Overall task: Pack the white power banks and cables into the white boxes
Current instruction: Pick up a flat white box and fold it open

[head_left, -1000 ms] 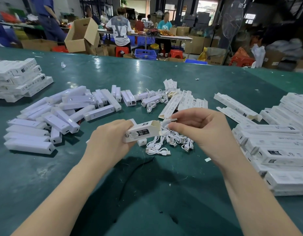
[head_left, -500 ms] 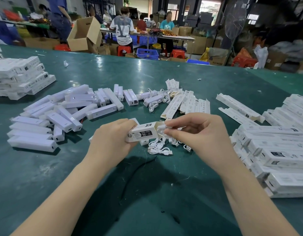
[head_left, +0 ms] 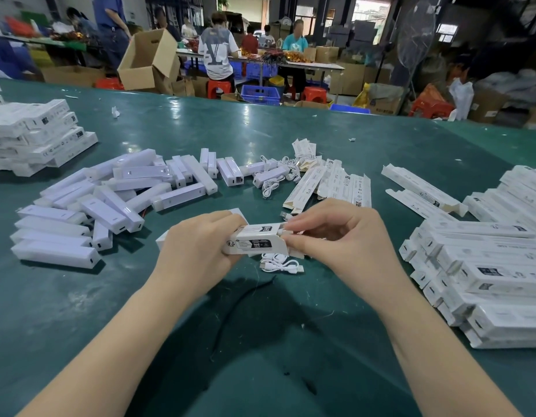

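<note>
White box is gripped by left hand above the worktop; its open end is pinched by right hand.

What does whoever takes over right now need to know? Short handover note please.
Left hand grips the white box, open end facing right.
Right hand pinches at that open end, feeding a cable in.
Loose power banks lie left; spare cables lie under the hands; flat empty boxes lie centre; filled boxes are stacked right.
Done: many boxes packed.
Left: close this box, pack the remaining power banks.
</note>
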Available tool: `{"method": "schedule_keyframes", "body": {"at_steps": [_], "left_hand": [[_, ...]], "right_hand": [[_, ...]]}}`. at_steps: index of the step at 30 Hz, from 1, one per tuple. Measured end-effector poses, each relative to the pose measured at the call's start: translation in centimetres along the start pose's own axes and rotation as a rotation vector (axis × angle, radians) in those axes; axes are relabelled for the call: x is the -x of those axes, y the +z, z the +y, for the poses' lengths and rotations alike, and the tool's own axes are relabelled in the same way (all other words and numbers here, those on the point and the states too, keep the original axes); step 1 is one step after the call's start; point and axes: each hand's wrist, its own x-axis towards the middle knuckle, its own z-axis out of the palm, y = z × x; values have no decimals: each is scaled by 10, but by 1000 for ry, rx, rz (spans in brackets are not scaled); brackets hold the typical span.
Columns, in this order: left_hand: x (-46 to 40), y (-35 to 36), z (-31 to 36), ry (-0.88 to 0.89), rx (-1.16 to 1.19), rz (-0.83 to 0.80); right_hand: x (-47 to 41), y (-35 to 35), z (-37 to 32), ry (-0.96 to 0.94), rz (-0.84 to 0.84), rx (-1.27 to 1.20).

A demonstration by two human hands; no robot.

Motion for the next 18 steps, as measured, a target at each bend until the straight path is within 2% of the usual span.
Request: {"method": "schedule_keyframes", "body": {"at_steps": [5,12,18], "left_hand": [[1,4,2,-33,-12,-7],[0,7,-2,-66,-38,6],[1,10,0,-61,-46,24]], "right_hand": [[1,6,4,51,60,128],[-3,-4,-2,76,-114,159],[-2,9,7,94,49,102]]}}
